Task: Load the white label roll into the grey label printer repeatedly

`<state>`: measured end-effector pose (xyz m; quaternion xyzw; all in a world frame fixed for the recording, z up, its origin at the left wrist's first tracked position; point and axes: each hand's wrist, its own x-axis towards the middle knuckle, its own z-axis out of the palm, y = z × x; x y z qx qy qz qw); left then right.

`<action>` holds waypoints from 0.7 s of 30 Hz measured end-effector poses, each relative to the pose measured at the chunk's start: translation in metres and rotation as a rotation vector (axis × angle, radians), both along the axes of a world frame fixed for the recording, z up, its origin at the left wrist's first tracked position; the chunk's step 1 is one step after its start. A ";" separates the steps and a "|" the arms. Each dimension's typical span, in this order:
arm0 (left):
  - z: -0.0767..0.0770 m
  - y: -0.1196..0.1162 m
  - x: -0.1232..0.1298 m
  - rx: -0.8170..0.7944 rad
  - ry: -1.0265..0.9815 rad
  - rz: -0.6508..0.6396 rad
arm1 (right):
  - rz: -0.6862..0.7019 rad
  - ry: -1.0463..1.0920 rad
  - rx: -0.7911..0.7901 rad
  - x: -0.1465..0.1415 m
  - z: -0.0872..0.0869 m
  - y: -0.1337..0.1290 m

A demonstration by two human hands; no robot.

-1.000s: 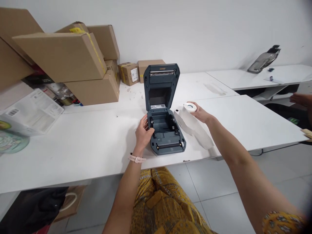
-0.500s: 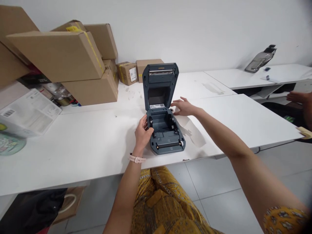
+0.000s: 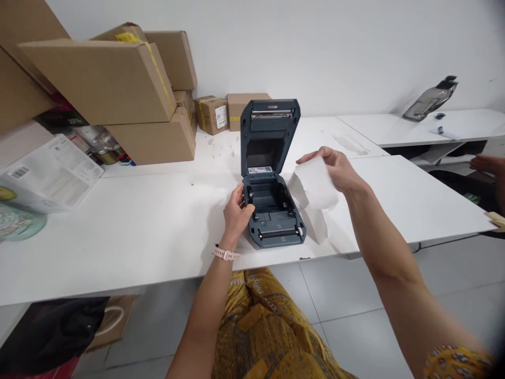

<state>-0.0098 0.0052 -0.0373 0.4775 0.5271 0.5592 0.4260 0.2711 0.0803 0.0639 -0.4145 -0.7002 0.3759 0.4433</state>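
Observation:
A dark grey-blue label printer (image 3: pixel 272 226) stands on the white table with its lid (image 3: pixel 269 134) raised and its inner bay showing. My left hand (image 3: pixel 236 213) grips the printer's left side, thumb on the top edge and fingers down the outer wall. To the right of the printer, my right hand (image 3: pixel 333 166) is closed on a strip of white paper (image 3: pixel 315 184), which hangs folded, its lower part near the table beside the printer.
Cardboard boxes (image 3: pixel 98 79) are stacked at the back left, with a white carton (image 3: pixel 53 173) in front. Small boxes (image 3: pixel 212 113) stand behind the printer. A bottle (image 3: pixel 430 100) leans at the back right. Another person's hand (image 3: pixel 489 164) shows at the right edge.
My right hand has lifted away from the printer's right side, raising the white paper off the table. My left hand keeps its place on the printer. The view has shifted slightly.

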 end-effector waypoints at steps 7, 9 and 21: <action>-0.003 0.001 -0.001 0.028 -0.043 -0.031 | 0.441 0.102 -0.120 -0.045 -0.006 -0.023; -0.004 0.002 0.000 0.037 -0.061 -0.037 | 0.468 -0.204 -0.019 -0.060 -0.012 -0.016; -0.006 0.003 0.001 0.042 -0.080 -0.038 | 0.470 -1.363 0.308 -0.113 -0.021 -0.020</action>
